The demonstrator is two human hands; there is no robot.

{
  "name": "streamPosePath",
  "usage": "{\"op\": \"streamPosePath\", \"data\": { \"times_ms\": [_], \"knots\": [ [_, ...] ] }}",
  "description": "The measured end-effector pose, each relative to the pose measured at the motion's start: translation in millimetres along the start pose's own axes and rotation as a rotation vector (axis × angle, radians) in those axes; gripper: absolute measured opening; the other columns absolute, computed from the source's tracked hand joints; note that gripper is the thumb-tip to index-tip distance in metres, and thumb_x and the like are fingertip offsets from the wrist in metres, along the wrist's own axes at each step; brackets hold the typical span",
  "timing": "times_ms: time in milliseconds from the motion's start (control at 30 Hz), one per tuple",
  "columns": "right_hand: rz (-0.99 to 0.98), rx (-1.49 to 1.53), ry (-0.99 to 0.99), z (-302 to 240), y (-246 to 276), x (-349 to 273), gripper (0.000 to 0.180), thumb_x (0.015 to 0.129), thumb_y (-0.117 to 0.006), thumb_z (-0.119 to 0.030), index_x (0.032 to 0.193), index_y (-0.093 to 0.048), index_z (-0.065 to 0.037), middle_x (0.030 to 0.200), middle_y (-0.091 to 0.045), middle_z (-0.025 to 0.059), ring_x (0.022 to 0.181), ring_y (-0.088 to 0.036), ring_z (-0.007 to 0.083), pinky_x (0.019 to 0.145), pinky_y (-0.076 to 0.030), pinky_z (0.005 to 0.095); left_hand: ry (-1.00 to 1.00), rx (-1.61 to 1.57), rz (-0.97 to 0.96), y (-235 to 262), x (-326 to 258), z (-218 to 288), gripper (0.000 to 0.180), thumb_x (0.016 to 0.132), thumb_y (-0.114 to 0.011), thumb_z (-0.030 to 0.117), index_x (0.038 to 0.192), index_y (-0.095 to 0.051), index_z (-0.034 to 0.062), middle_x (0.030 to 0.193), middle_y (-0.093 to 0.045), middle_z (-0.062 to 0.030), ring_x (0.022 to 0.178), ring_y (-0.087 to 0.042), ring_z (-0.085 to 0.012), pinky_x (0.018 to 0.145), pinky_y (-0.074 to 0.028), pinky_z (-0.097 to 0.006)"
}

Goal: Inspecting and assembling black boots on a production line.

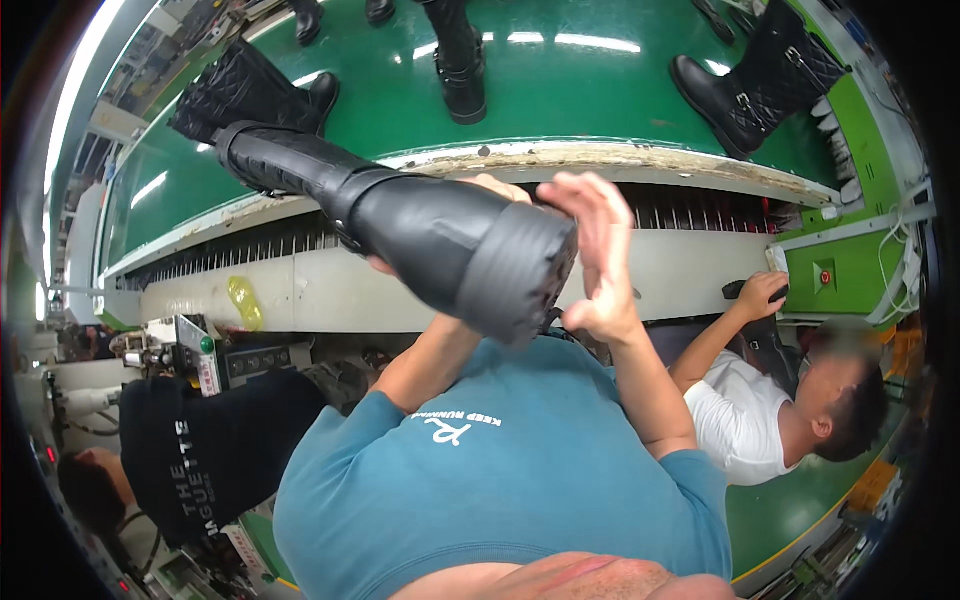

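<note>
A tall black boot (425,225) lies at a slant in front of my chest, its ridged sole toward me and its shaft pointing to the far left. My left hand (500,187) holds it from beneath, wrapped round the foot; most of that hand is hidden behind the boot. Beside the sole, on the right, my right hand (608,255) is open, fingers raised and slightly curved, thumb apart from them. Whether its fingertips touch the sole's edge I cannot tell.
On the green work surface (590,100) stand further black boots, including a quilted, buckled one (755,85) at right and another quilted one (255,90) at left. A yellow bag (244,303) lies on the pale ledge (330,290). Co-workers sit on both sides, one in white (745,415).
</note>
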State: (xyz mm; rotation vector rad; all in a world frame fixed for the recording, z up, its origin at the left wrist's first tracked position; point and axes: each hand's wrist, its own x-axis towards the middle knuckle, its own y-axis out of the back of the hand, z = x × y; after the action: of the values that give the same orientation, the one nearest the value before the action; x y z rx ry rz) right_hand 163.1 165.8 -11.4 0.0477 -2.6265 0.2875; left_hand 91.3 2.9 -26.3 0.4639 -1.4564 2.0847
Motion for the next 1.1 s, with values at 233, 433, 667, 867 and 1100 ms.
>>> {"op": "streamPosePath", "data": {
  "times_ms": [233, 433, 667, 867, 1100],
  "knots": [
    [-0.008, -0.078, -0.056, 13, 13, -10, 0.100, 0.050, -0.113, -0.026, 0.138, -0.069, -0.002, 0.126, -0.070, 0.0089, 0.119, -0.067, 0.0221, 0.105, -0.051, 0.0368, 0.199, 0.265, 0.373, -15, 11, 22, 0.053, 0.116, -0.052, 0.038, 0.155, -0.045, 0.0020, 0.135, -0.066, -0.0237, 0.130, -0.063, -0.0367, 0.115, -0.052, -0.054],
    [-0.126, -0.797, 0.389, -39, 102, 54, 0.079, 0.049, -0.096, -0.004, 0.126, -0.077, -0.005, 0.120, -0.075, 0.0114, 0.112, -0.071, 0.0317, 0.098, -0.057, 0.0416, 0.014, 0.752, -0.004, -45, 13, 68, 0.151, 0.052, -0.103, 0.069, 0.169, -0.035, 0.0008, 0.167, -0.043, -0.0189, 0.152, -0.048, -0.0332, 0.126, -0.039, -0.045],
    [-0.207, -0.905, 0.417, -58, 154, 44, 0.070, 0.058, -0.095, -0.002, 0.125, -0.074, -0.007, 0.122, -0.074, 0.0102, 0.114, -0.071, 0.0323, 0.100, -0.057, 0.0435, 0.099, 1.366, -0.271, -45, -14, 22, 0.126, 0.053, -0.111, 0.031, 0.159, -0.051, 0.0014, 0.156, -0.055, -0.0177, 0.145, -0.055, -0.0312, 0.125, -0.042, -0.045],
    [-0.042, -0.907, 0.441, -46, 191, 15, 0.069, 0.063, -0.094, 0.002, 0.128, -0.070, -0.005, 0.125, -0.073, 0.0131, 0.121, -0.071, 0.0332, 0.105, -0.056, 0.0447, 0.011, 1.365, -0.440, -68, 29, -9, 0.101, 0.054, -0.098, 0.016, 0.150, -0.065, 0.0148, 0.147, -0.062, -0.0146, 0.139, -0.056, -0.0399, 0.120, -0.045, -0.051],
    [0.023, -1.146, 0.303, 2, 208, 72, 0.081, 0.058, -0.103, -0.016, 0.131, -0.069, -0.009, 0.123, -0.073, 0.0098, 0.115, -0.067, 0.0347, 0.099, -0.054, 0.0445, 0.337, 1.191, -0.360, 32, 126, -40, 0.092, 0.062, -0.098, 0.020, 0.148, -0.065, 0.0147, 0.140, -0.069, -0.0080, 0.128, -0.067, -0.0234, 0.112, -0.053, -0.040]
  ]
}}
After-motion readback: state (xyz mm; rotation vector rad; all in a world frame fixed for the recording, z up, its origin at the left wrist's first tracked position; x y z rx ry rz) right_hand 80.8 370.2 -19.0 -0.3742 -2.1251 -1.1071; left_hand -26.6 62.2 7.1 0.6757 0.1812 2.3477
